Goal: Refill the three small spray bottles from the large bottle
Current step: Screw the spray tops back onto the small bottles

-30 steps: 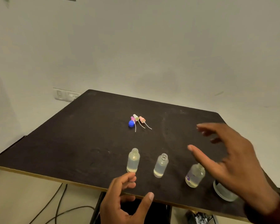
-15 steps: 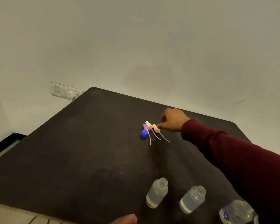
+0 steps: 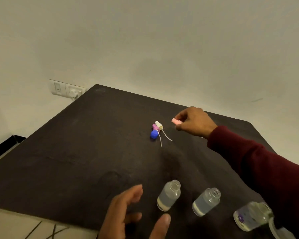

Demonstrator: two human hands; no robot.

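While the left hand (image 3: 128, 213) hovers with fingers spread loosely and holding nothing at the near edge of the dark counter (image 3: 76, 152), three small clear bottles stand uncapped just beside it in a row: the left bottle (image 3: 168, 195), the middle bottle (image 3: 205, 201) and the right bottle (image 3: 250, 216), which bears a purple flower print. No writing can be read. Each holds clear liquid. Farther back lie a blue cap (image 3: 154, 134), a purple sprayer top (image 3: 155, 126) and a white sprayer top (image 3: 159, 125) with thin tubes. The right hand (image 3: 193, 123), in a maroon sleeve (image 3: 259, 169), pinches a pink sprayer top (image 3: 175, 121) above the counter. Behind, a wall socket (image 3: 67, 90) sits on the pale wall.
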